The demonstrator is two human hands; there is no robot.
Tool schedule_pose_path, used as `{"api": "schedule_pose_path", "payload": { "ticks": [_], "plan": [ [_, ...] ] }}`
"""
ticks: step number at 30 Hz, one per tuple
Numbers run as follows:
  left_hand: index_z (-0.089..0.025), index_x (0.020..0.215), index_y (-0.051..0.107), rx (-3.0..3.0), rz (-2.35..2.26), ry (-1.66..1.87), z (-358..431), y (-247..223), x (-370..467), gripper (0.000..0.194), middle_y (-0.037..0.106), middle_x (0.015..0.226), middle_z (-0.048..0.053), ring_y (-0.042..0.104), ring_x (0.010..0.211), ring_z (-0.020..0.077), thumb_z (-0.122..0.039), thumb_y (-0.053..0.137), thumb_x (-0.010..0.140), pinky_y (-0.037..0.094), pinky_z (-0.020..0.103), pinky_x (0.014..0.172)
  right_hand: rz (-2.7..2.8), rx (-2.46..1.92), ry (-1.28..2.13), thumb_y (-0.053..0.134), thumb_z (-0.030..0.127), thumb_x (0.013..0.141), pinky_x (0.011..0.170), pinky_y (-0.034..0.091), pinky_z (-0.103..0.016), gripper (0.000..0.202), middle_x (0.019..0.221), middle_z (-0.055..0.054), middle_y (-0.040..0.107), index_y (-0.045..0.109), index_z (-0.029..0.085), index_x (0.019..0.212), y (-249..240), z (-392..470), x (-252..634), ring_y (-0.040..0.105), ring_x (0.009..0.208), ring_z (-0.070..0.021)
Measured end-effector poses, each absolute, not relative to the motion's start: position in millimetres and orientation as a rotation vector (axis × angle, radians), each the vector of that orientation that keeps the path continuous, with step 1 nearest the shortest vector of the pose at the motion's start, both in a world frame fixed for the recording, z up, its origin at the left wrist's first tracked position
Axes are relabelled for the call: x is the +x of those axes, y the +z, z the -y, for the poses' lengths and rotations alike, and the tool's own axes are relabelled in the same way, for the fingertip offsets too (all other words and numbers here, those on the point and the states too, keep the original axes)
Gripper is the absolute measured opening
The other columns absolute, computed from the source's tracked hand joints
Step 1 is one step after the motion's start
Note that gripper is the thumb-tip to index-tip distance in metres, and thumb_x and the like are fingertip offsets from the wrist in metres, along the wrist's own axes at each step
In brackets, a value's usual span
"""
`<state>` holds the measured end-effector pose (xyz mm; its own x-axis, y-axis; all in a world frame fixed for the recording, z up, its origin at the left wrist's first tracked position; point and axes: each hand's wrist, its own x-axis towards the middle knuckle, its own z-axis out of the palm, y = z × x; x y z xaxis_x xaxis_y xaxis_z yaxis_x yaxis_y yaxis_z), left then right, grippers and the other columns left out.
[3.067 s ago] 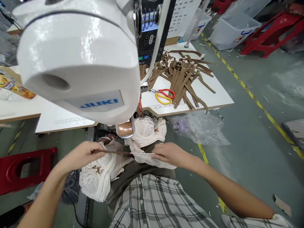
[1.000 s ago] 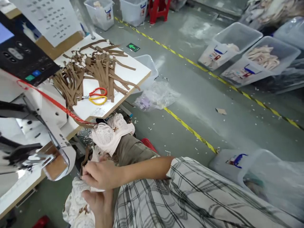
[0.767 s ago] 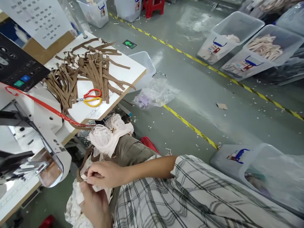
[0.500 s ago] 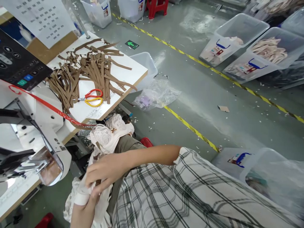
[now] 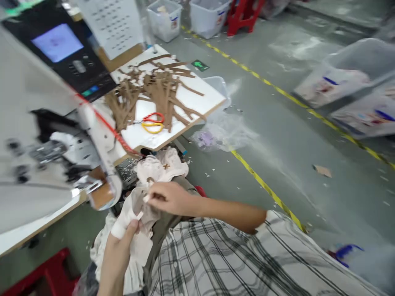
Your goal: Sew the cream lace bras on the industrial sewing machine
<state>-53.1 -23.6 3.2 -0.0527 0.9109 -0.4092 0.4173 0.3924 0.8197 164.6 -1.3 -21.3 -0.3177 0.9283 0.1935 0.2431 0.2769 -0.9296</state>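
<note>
My left hand comes up from the bottom, its thumb pressed on pale cream fabric of a bra in my lap. Beside it, my right hand is closed in a pinch, with a small white scrap at its fingertips; what the scrap is, I cannot make out. Just beyond lie the bra's lace cups, with a small brown bow between them, resting over my knee. More bunched white fabric hangs to the left of my left hand.
A sewing machine with a control panel stands at left. On the white table lie brown strips and red-and-yellow scissors. Plastic bins, a crumpled clear bag and a red stool are on the floor.
My right hand has lifted away from my left and now pinches a small white scrap. My left hand keeps the fabric. The view has shifted, so the table appears further right.
</note>
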Motion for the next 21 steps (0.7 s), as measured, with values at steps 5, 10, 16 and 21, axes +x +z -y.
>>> {"api": "schedule_pose_path", "payload": {
  "ticks": [5,10,16,21],
  "plan": [
    [-0.014,0.078,0.068,0.872,-1.494,0.915,21,2,-49,0.031,0.063,0.067,0.000,0.054,0.060,0.0118,-0.044,0.076,0.076,0.046,0.023,0.062,1.698,-1.140,0.905,0.052,0.023,0.096,0.075,0.046,-0.028,0.012,0.087,-0.003,0.068,0.064,0.021,0.092,-22,13,149,0.062,0.082,-0.0161],
    [-0.016,0.097,0.070,0.696,-1.373,1.037,25,5,-35,0.028,0.071,0.086,0.004,0.066,0.085,0.0200,-0.036,0.077,0.077,0.051,0.030,0.079,1.744,-1.076,0.858,0.051,0.021,0.097,0.078,0.050,-0.029,0.015,0.092,-0.004,0.070,0.066,0.023,0.099,-17,18,121,0.064,0.086,-0.0164],
    [-0.017,0.117,0.067,0.851,-1.400,1.006,33,7,-36,0.036,0.069,0.117,0.009,0.060,0.114,0.0266,-0.036,0.068,0.086,0.046,0.036,0.099,1.718,-1.204,1.006,0.052,0.023,0.096,0.077,0.047,-0.028,0.016,0.088,-0.003,0.068,0.067,0.023,0.092,-16,12,111,0.062,0.084,-0.0162],
    [-0.015,0.111,0.070,1.018,-1.486,0.948,36,4,-42,0.034,0.072,0.108,0.009,0.064,0.104,0.0261,-0.036,0.067,0.085,0.049,0.036,0.092,1.648,-1.302,1.282,0.059,0.025,0.088,0.062,0.041,-0.025,0.008,0.078,0.000,0.061,0.065,0.021,0.085,-18,7,118,0.054,0.068,-0.0137]
  ]
}}
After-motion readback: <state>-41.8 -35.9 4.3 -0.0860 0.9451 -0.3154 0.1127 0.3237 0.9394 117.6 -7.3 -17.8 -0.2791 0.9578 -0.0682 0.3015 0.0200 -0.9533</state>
